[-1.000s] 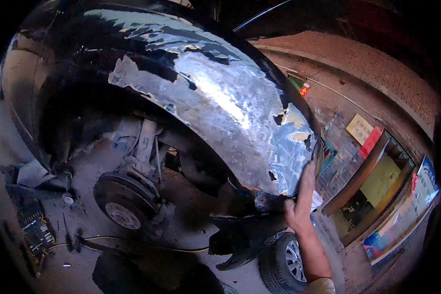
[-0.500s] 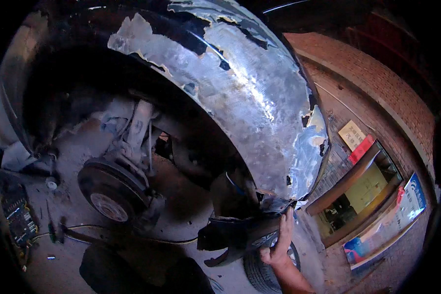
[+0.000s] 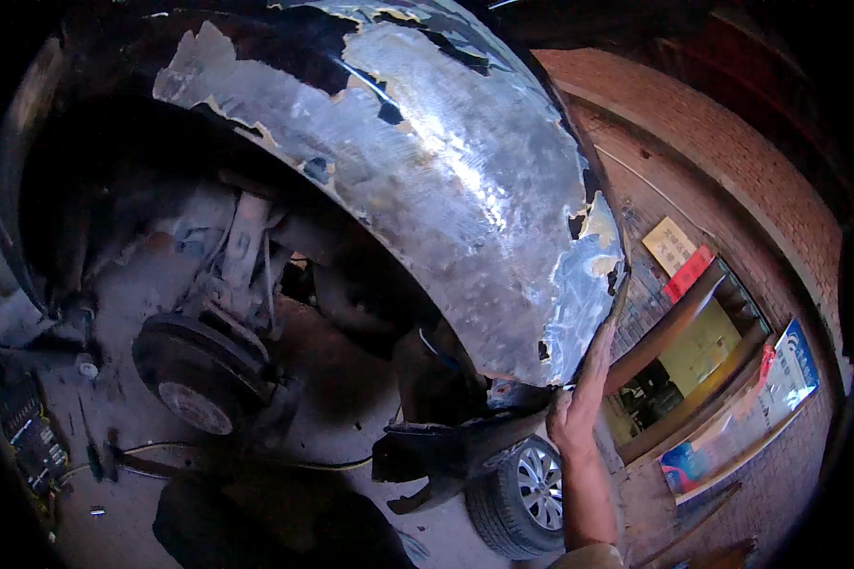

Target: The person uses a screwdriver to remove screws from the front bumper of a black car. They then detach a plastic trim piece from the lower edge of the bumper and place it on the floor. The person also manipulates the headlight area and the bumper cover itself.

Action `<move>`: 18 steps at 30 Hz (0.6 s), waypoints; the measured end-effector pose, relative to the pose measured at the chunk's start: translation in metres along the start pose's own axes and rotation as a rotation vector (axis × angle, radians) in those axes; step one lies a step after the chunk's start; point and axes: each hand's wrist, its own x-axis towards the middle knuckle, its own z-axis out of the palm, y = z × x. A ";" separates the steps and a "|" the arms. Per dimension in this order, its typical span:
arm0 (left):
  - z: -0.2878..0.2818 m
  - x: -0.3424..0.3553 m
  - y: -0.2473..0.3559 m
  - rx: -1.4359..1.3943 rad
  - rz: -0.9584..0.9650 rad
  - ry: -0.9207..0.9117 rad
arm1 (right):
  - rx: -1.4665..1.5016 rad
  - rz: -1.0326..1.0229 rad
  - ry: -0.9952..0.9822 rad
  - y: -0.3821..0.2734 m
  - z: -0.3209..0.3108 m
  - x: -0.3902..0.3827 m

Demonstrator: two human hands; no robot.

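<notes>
Far to the left of my right hand (image 3: 579, 403) I see a brake disc and hub (image 3: 194, 375) hanging bare inside the open wheel arch, with a strut (image 3: 242, 247) rising above it. Lower left, a thin cable (image 3: 256, 462) trails across the concrete floor (image 3: 351, 398). Closer in, just left of and below the hand, a torn black liner piece (image 3: 436, 455) juts out, and beneath it sits a wheel with a silver alloy rim (image 3: 527, 493). Above and left of the hand curves the sanded fender panel (image 3: 446, 180), bare metal with flaking paint. My right hand lies flat and open against its lower rear edge, fingers stretched upward along the rim, gripping nothing. Right of the hand stands a brick wall (image 3: 731, 142) with coloured signs (image 3: 683, 261). My left hand is out of sight.
</notes>
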 end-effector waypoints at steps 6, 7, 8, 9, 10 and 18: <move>0.004 0.004 0.010 -0.001 0.018 -0.010 | 0.082 0.067 -0.016 0.001 0.002 -0.037; 0.004 0.004 0.013 -0.003 0.022 -0.005 | 0.091 0.082 -0.022 0.002 0.002 -0.039; 0.004 0.004 0.014 -0.004 0.025 -0.004 | 0.081 0.073 -0.028 0.001 0.000 -0.037; 0.002 0.004 0.017 -0.003 0.029 0.005 | 0.077 0.069 -0.029 -0.001 -0.001 -0.033; 0.001 0.003 0.021 -0.002 0.040 0.012 | 0.069 0.066 -0.028 -0.002 -0.004 -0.027; -0.018 -0.002 0.056 -0.008 0.102 0.080 | 0.119 -0.064 -0.002 0.007 -0.010 0.031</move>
